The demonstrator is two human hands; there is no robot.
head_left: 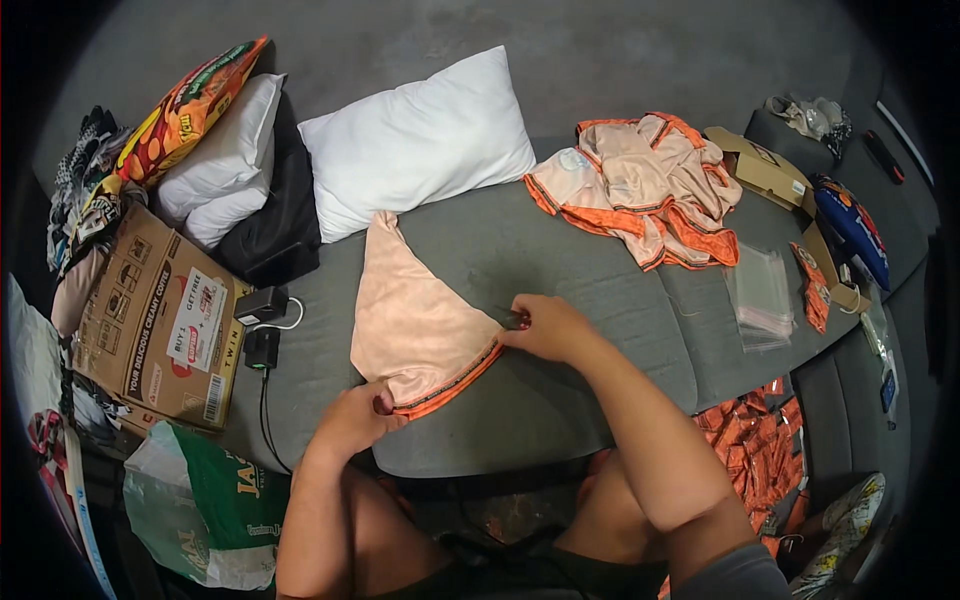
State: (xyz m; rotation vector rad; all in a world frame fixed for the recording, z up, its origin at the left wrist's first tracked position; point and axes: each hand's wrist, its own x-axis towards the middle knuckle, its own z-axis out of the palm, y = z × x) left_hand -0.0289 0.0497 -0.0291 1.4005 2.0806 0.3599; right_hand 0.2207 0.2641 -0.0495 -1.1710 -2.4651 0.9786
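- Grey couch [560, 250] carries the work; cardboard box [160, 315] far left of the hands.
- Count: one peach cloth [415, 320] between the hands, one heaped garment pile [645, 185] beyond the right hand, two white pillows [415, 140].
- Left hand [355, 420] pinches the cloth's orange hem; right hand [545, 328] pinches its edge.

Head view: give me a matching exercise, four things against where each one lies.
Things:
1. white pillow
2. heap of orange-trimmed garments
3. printed cardboard box
4. folded peach cloth

Places:
A. far left, beside the black charger
B. between the left hand and right hand
C. far side of the grey cushion, centre
D. right of the pillow

Pairs: 1-C, 2-D, 3-A, 4-B
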